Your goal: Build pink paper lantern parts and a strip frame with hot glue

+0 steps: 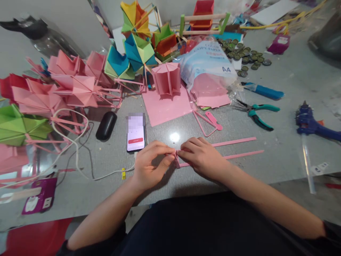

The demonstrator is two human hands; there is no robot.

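Near the front edge of the table, my left hand [152,163] pinches the folded end of a narrow pink paper strip [177,163] between thumb and fingertips. Just to its right, my right hand [204,156] is closed over the same strip, its fingertips close to the left ones. Two long pink strip ends [236,141] stick out to the right from under my right hand; whether they are one piece is hidden by that hand. Beyond my hands lie a pink triangular strip frame [204,124] and a small pink cutter [213,121].
A phone [135,137] on a white cable lies left of my hands, beside a black case [106,126]. Behind are pink sheets [166,110], folded paper shapes [85,89] and a paper bag [207,60]. Rightward lie pliers [257,113] and a blue glue gun [306,121].
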